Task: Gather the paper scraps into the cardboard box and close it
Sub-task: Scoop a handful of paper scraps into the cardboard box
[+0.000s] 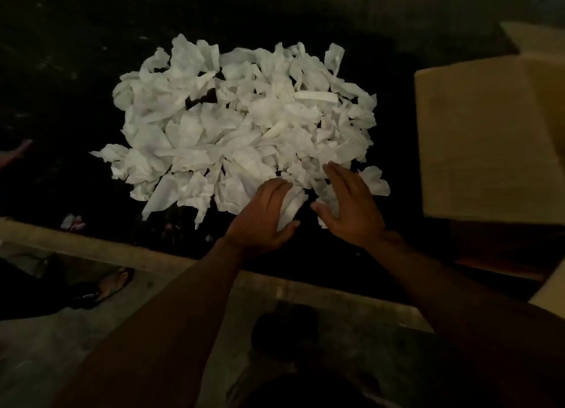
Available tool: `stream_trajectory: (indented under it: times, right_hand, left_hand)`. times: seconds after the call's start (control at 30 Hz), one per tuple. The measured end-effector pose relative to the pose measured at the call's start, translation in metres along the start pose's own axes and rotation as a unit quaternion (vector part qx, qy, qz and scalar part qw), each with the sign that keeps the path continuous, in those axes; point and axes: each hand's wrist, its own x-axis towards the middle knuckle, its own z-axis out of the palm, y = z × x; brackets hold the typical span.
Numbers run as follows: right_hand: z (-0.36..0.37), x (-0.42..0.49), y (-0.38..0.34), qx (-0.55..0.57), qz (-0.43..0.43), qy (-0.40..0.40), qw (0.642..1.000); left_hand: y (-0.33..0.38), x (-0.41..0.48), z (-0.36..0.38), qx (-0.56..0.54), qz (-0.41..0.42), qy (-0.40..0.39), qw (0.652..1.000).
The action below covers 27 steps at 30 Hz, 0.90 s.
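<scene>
Here, paper scraps (238,126) beside cardboard box (477,144).

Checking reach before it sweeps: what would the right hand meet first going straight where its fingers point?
More paper scraps: the right hand touches the pile's near edge, fingers aimed into it. The cardboard box lies off to the side.

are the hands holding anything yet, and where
The left hand grips a few paper scraps at the near edge of the pile; the right hand only rests on it.
</scene>
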Motion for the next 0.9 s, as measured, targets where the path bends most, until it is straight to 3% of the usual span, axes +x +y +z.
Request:
stream_trajectory:
  times: [0.23, 0.47, 0.77, 0.9]
  right_hand:
    - [0.020, -0.016, 0.016, -0.030, -0.014, -0.017, 0.999]
    - [0.028, -0.016, 0.018, -0.049, -0.023, 0.033, 0.998]
    - [0.037, -0.012, 0.020, -0.018, 0.076, -0.004, 0.997]
    - [0.039, -0.008, 0.019, -0.010, 0.082, -0.007, 0.997]
  left_hand:
    - [-0.021, 0.001, 0.024, 0.030, -0.019, -0.109, 0.993]
    - [-0.027, 0.001, 0.034, 0.038, -0.044, -0.082, 0.995]
    - [-0.029, 0.001, 0.040, 0.034, -0.095, -0.036, 0.994]
    - [-0.026, 0.000, 0.036, 0.047, -0.076, -0.004, 0.996]
